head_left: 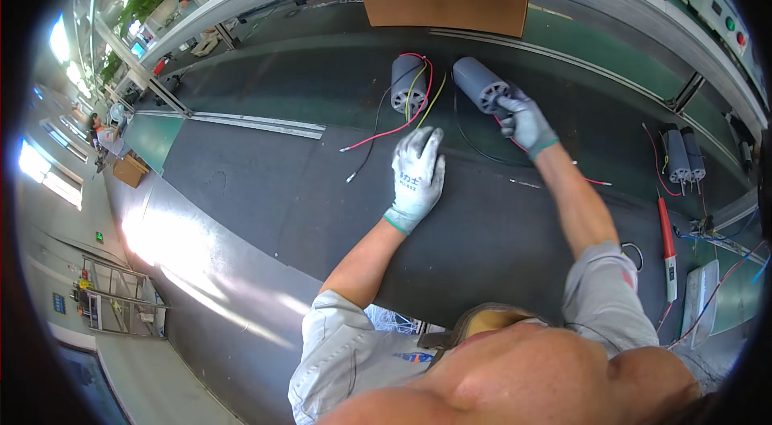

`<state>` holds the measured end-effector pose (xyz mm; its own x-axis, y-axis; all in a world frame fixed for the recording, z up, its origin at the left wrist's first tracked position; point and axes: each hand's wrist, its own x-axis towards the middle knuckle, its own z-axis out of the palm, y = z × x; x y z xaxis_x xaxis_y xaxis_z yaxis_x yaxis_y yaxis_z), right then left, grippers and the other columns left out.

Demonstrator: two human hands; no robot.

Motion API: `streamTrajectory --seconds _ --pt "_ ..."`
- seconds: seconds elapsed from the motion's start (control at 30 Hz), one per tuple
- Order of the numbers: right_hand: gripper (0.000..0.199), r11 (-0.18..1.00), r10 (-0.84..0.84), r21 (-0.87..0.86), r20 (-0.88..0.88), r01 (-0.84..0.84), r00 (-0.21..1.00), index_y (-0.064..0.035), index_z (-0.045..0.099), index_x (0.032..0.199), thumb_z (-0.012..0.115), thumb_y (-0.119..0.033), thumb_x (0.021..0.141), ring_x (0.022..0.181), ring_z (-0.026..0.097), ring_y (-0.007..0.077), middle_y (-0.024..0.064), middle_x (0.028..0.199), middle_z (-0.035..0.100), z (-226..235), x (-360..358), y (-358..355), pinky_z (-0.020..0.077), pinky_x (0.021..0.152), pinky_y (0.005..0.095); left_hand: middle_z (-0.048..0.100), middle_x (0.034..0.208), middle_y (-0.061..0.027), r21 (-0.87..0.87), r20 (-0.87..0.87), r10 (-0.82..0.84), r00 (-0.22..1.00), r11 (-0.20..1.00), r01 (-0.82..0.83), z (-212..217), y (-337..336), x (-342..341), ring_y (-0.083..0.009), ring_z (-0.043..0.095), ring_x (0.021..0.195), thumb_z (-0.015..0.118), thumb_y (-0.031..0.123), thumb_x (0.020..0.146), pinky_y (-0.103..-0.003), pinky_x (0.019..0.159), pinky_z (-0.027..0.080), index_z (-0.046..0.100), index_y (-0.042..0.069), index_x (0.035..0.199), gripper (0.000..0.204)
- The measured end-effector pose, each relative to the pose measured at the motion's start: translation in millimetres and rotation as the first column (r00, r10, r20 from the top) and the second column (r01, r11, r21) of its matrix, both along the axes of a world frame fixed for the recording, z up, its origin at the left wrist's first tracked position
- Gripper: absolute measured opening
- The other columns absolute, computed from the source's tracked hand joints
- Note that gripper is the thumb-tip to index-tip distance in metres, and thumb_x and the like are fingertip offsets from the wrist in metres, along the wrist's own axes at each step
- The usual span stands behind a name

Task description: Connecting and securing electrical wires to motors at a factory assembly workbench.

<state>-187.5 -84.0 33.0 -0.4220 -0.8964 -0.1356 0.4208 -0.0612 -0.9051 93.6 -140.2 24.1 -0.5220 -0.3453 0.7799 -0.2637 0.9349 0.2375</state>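
At a dark conveyor tabletop [265, 184], my gloved right hand [523, 123] closes its fingers [508, 103] around the near end of a grey cylindrical motor [480, 83] lying on its side, while my left hand [416, 172] hovers flat and open, fingers [426, 143] spread, gripping nothing. A second grey motor [408, 83] stands just beyond my left fingertips, its red, yellow and black lead wires [394, 129] trailing toward and past them to the left. The risk, as I judge it, lies in those loose leads: should either hand sweep across them, a snagged wire could drag the second motor over or pull at its connections. The held motor's own black cable [470, 143] loops between my two hands and could catch likewise. Further right, beyond my right forearm, two more motors [682, 156] and a red-handled tool [666, 240] sit well apart.
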Motion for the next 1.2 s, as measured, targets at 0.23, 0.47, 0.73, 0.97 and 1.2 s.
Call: streamTrajectory --seconds 0.23,0.47,0.73,0.97,1.2 --pt "0.053 0.972 0.235 0.197 -0.772 -0.129 0.59 -0.0052 0.055 0.142 0.065 -0.012 0.09 0.059 0.054 0.0064 0.0001 0.1 0.069 112 33 142 0.0439 0.052 0.0235 0.061 0.122 -0.0209 0.143 0.256 -0.005 0.967 0.989 -0.033 -4 33 -29 -0.0391 0.056 0.117 0.066 0.034 0.092 -0.051 0.103 0.041 0.05 0.001 0.137 0.058" --pt "0.06 0.939 0.283 0.339 -0.65 0.064 -0.705 -0.0335 0.055 0.143 0.063 -0.018 0.086 0.061 0.067 0.0249 0.0112 0.077 0.068 91 144 247 0.0532 0.054 0.0356 0.07 0.106 -0.0134 0.595 0.051 -0.949 0.312 0.28 0.753 45 160 49 -0.0321 0.068 0.095 0.072 0.02 0.089 -0.039 0.08 0.056 0.071 0.01 0.11 0.023" --pt "0.051 0.979 0.137 0.183 -0.918 -0.093 -0.371 -0.037 0.058 0.139 0.055 -0.022 0.091 0.071 0.07 0.0259 0.0085 0.095 0.069 25 212 280 0.0582 0.059 0.039 0.062 0.126 -0.015 0.14 -0.021 -0.124 0.992 0.982 0.126 -5 113 20 -0.0259 0.058 0.117 0.054 0.011 0.101 -0.036 0.102 0.046 0.062 0.001 0.128 0.03" --pt "0.049 0.983 -0.1 -0.162 -0.862 0.081 -0.497 -0.0165 0.063 0.132 0.063 -0.009 0.083 0.116 0.059 0.0312 0.0103 0.126 0.063 28 160 237 0.0481 0.1 0.0486 0.064 0.116 -0.0146 0.393 -0.243 -0.243 0.939 0.86 0.324 -20 116 30 -0.0305 0.058 0.114 0.056 0.003 0.096 -0.04 0.103 0.043 0.066 0.003 0.117 0.023" --pt "0.02 0.959 0.282 0.269 -0.935 -0.088 0.217 -0.0028 0.073 0.098 0.067 -0.02 0.089 0.07 0.068 0.0306 0.0141 0.083 0.073 79 116 211 0.0525 0.067 0.0425 0.063 0.127 -0.0106 0.816 -0.317 -0.084 0.945 0.484 0.317 -6 104 46 -0.0214 0.056 0.123 0.056 0.012 0.104 -0.034 0.109 0.043 0.06 0.001 0.131 0.03"
